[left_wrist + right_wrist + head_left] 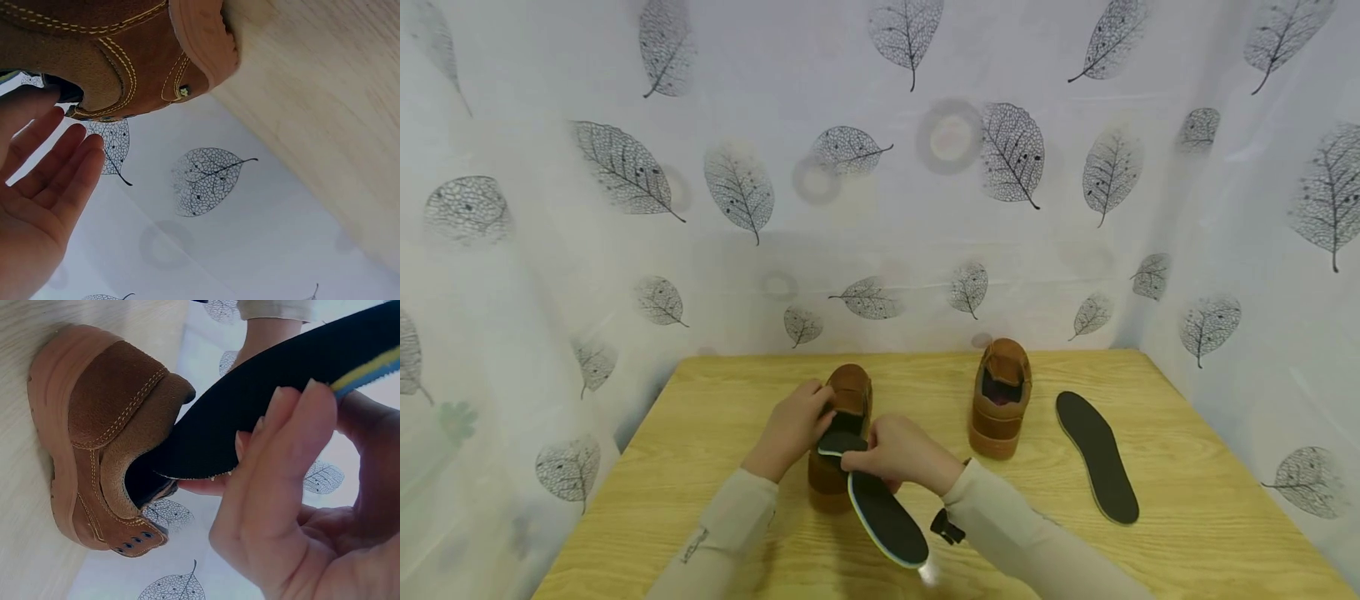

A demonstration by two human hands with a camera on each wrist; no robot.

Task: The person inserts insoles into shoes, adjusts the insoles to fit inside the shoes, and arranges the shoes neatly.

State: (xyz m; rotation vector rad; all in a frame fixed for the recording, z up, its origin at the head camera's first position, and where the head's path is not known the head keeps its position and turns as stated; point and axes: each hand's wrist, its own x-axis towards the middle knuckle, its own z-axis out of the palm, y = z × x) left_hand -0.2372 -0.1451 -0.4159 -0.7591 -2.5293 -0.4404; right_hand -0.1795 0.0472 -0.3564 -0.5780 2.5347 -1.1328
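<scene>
A brown leather shoe (850,379) stands on the table with its toe pointing away, left of centre. At its opening, my left hand (795,425) grips the shoe's edge near the tongue; in the left wrist view the thumb (28,106) is at the opening and the other fingers are bent below it. My right hand (906,454) pinches a black insole (887,521) with a blue and yellow layered edge, near its middle. In the right wrist view, the front end of the insole (206,431) tilts down into the shoe's opening, and its tip is hidden inside.
A second brown shoe (996,433) stands to the right, toe away. Beside it a second black insole (1097,458) lies flat on the wooden table (737,392). A curtain (880,208) printed with leaves hangs behind the table and along both sides.
</scene>
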